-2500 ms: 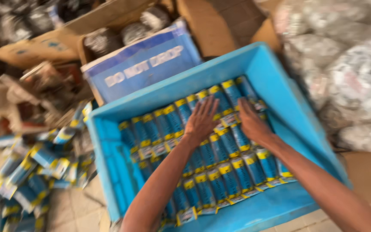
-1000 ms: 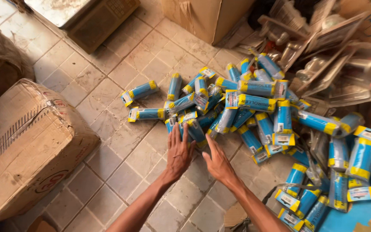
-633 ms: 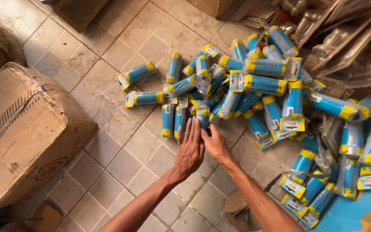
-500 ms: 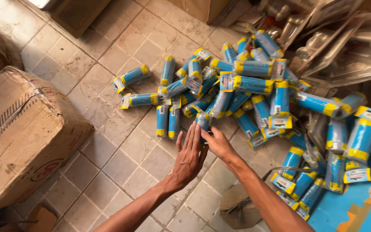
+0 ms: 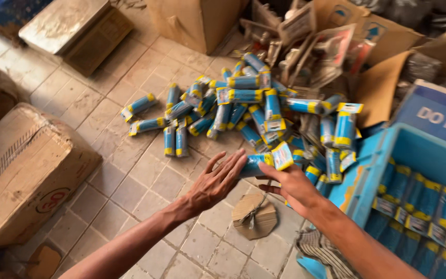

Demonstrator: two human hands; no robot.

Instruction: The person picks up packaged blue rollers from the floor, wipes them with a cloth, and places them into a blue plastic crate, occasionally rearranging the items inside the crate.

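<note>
My right hand (image 5: 292, 187) grips one blue packet with yellow ends (image 5: 265, 162), lifted a little above the tiled floor. My left hand (image 5: 218, 180) is beside it with fingers spread, its fingertips at the packet's left end, holding nothing. Beyond both hands lies a loose pile of the same blue and yellow packets (image 5: 243, 111), spread over the floor. At the right stands a blue plastic crate (image 5: 367, 160) with several of these packets laid in neat rows inside.
A worn cardboard box (image 5: 24, 170) sits at the left, another box (image 5: 197, 20) at the top. Torn cardboard and plastic wrappers (image 5: 305, 36) are heaped behind the pile. A small flat cardboard piece (image 5: 254, 217) lies under my hands, a checked cloth (image 5: 321, 250) at my right forearm.
My view swung from the crate to the floor pile and back toward the crate. Both hands reached into the pile; my right hand has picked up one packet and drawn it toward the crate.
</note>
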